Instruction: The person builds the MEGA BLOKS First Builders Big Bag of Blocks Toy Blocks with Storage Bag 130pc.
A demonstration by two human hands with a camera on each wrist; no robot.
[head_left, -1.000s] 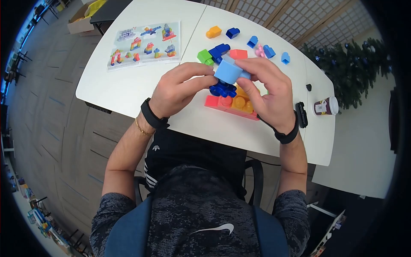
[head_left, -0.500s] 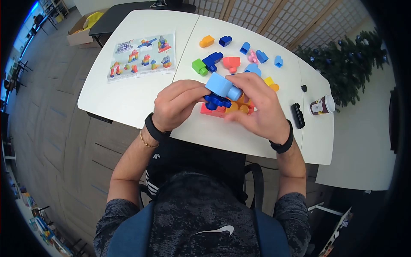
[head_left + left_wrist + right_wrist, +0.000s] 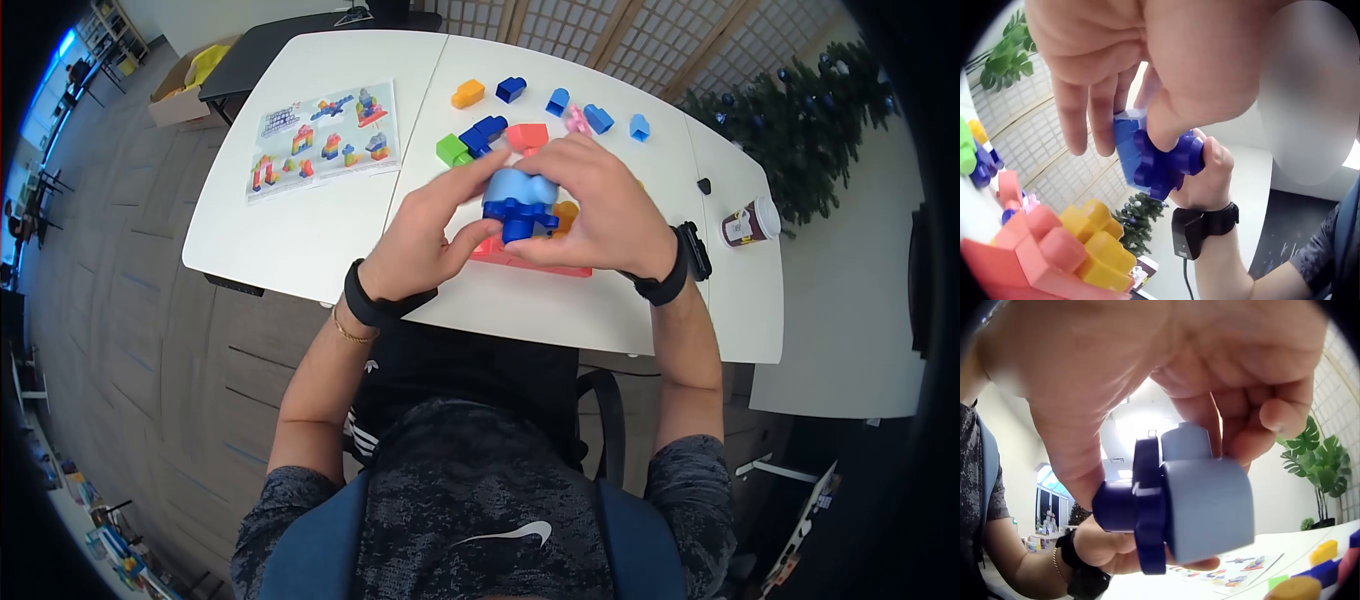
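A light-blue block (image 3: 1210,506) and a dark-blue gear-shaped piece (image 3: 1149,506) sit flush together, held above the table between both hands. In the head view the light-blue block (image 3: 512,185) is uppermost, with the gear piece (image 3: 518,213) beneath it. My right hand (image 3: 612,215) pinches the pair, thumb at the gear's round peg and fingers on the block. From the other side my left hand (image 3: 425,238) grips it, its thumb pressing the gear piece (image 3: 1163,165) in the left wrist view. Below lies a coral base (image 3: 535,264) carrying coral and yellow blocks (image 3: 1097,234).
Loose blocks lie farther back, including a green one (image 3: 453,150), a coral one (image 3: 527,136) and an orange one (image 3: 467,94). A printed picture sheet (image 3: 325,140) is at the left. A cup (image 3: 748,222) and a black case (image 3: 692,250) stand right.
The light-blue block has turned and now lies over the gear piece. My left thumb has spread away from the fingers onto the pair, and the right thumb has closed in at the gear.
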